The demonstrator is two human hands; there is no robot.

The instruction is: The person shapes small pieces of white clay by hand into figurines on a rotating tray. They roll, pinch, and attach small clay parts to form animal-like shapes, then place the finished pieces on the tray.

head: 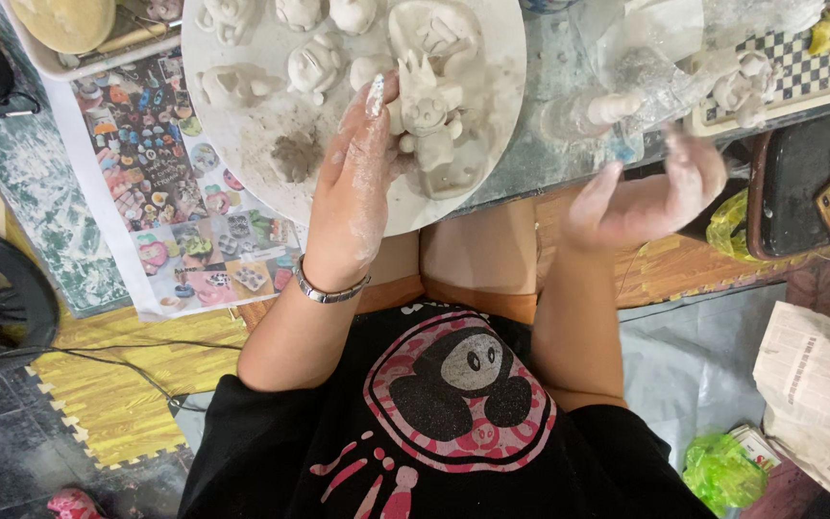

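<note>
White plaster dust coats the fingers [374, 101] of the left hand [353, 197], which lie close together and nearly straight, their tips resting against a pale unpainted figurine [429, 120] with pointed ears; they touch it rather than close around it. The figurine lies on a round white tray [242, 154] in the upper middle of the frame, near its lower right rim. Around it on the tray are more plain cast figures [311, 65] and a grey patch of crumbs [295, 156]. A silver bracelet [329, 291] circles the left wrist.

The right hand [646, 197], right of centre, hovers below the edge of the surface [554, 72] with its fingers loosely curled and spread, holding nothing. Just above it lies another white figure [588, 113] beside clear plastic wrap [655, 67], and a checkered board [818, 72] sits at the upper right. A printed sheet of small colourful pictures [160, 192] lies left of the tray. A crumpled newspaper [818, 384] rests on the floor at the lower right.
</note>
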